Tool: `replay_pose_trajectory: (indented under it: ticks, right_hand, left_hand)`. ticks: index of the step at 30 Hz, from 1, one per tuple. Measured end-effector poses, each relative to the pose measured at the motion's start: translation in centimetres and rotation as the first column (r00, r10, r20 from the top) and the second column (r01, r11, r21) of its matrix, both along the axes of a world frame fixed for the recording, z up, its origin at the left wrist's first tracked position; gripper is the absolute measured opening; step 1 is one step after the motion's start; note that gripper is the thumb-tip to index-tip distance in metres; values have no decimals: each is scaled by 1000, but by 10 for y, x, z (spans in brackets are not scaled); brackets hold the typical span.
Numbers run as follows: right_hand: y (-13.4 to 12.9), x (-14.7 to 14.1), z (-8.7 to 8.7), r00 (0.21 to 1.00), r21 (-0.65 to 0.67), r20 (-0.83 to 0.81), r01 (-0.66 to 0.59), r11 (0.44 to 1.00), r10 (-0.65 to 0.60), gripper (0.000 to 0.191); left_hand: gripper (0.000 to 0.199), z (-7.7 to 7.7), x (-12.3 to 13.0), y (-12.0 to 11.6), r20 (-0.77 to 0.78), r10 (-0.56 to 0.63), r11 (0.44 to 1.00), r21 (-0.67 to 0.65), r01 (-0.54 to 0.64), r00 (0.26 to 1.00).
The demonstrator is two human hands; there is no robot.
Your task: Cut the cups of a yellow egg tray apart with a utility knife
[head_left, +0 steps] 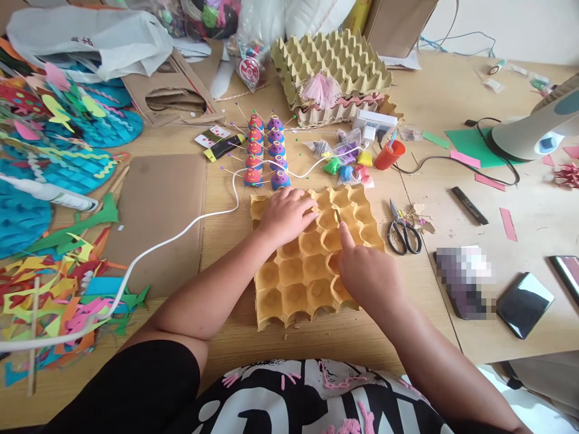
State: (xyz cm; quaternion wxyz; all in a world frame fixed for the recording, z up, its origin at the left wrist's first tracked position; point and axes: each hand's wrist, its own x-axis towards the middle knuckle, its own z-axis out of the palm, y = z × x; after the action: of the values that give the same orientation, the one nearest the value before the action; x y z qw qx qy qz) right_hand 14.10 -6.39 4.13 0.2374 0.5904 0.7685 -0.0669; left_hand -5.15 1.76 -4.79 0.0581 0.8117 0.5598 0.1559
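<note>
The yellow tray lies cells-up on the table right before you. Your right hand grips a thin blade, forefinger laid along it, tip at the tray's ridges. Scissors rest just right of the tray. Your left hand, apart from the right, presses spread on its far left part. Beyond stand red figures and purple figures, then stacked trays.
</note>
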Motion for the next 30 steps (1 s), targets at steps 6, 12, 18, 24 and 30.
replay_pose_trajectory:
  ticks: [6, 12, 18, 24, 30]
  right_hand:
    - [5, 13, 24, 997, 6, -58, 50, 999, -50, 67]
    - [12, 9, 10, 983, 128, -163, 110, 986, -89, 67]
    - [15, 3, -1, 984, 54, -139, 122, 991, -114, 68]
    - [12, 4, -4, 987, 60, -135, 98, 993, -89, 68]
    - [15, 3, -11, 991, 24, -114, 79, 997, -76, 71]
  left_hand:
    - [26, -1, 1, 1, 5, 13, 1000, -14, -13, 1000]
    - [27, -1, 1, 1, 6, 23, 999, -24, -23, 1000]
    - [28, 1, 1, 0, -5, 6, 1000, -13, -6, 1000]
    - [28, 2, 1, 0, -19, 3, 1000, -21, -3, 1000]
    - [28, 0, 0, 0, -22, 7, 1000, 0, -7, 1000]
